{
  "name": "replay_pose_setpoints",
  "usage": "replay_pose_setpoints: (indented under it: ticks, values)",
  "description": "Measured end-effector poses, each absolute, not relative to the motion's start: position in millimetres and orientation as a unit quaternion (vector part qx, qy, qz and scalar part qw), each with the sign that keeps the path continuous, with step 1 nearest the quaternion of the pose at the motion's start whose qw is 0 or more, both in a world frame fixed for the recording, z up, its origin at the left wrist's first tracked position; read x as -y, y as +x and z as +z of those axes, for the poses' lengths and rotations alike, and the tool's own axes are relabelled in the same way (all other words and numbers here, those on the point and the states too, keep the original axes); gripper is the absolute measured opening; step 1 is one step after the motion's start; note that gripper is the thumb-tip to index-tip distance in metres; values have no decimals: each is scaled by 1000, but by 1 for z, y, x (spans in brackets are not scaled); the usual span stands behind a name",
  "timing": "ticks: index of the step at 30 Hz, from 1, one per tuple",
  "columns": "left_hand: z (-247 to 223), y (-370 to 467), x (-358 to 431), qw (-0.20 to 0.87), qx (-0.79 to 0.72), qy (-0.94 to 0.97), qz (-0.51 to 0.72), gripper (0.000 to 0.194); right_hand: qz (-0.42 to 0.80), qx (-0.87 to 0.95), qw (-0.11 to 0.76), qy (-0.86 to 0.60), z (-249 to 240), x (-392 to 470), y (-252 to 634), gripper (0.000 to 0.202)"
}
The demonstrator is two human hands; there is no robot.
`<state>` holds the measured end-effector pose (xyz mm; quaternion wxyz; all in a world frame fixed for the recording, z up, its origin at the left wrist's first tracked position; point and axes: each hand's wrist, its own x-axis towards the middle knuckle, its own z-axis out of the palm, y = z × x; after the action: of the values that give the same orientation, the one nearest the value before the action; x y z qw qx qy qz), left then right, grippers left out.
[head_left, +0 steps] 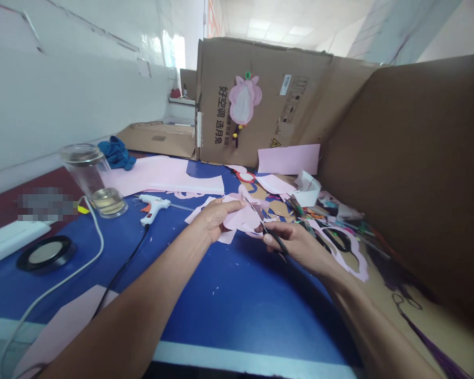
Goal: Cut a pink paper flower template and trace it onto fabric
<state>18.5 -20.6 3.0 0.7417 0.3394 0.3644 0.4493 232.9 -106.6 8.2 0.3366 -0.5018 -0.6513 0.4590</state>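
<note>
My left hand (221, 213) is closed on a pink paper cutout (240, 216) with rounded, petal-like edges, held just above the blue table. In my right hand (286, 239) are black-handled scissors (274, 238), their blades reaching up across the paper. Whether the blades are parted is hard to tell. Scraps of pink paper (226, 237) lie beneath the cutout. On the cardboard wall behind hangs a pink flower-shaped paper piece (243, 102) with a green loop at its top.
A white glue gun (153, 206) lies left of my hands, its black cord running toward me. Farther left are a glass jar (106, 195) and a black tape roll (46, 253). Cardboard walls (411, 173) rise behind and right. Cut scraps (351, 252) clutter the right side.
</note>
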Motion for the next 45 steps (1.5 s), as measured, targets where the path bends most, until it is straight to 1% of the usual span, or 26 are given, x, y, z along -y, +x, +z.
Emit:
replay_pose_setpoints:
  ticks: [5,13,21,27,32,38,45]
  values:
    - [1,18,19,739,-368,343,448,11,450,658,330,-506,10,108,232,59]
    - [0,18,19,739,-359,346,452,19,454,658,331,-501,8,107,232,54]
    - [1,17,20,744,-357,345,447,15,458,657,331,-499,7,108,231,58]
    - [2,18,20,742,-358,344,450,14,444,666,332,-499,10,108,231,55]
    - [2,18,21,742,-358,344,451,19,460,655,332,-500,8,108,229,52]
    - [2,19,24,746,-359,350,438,17,468,644,346,-496,9,108,227,49]
    - [0,22,26,747,-357,359,432,21,464,645,345,-500,7,108,228,49]
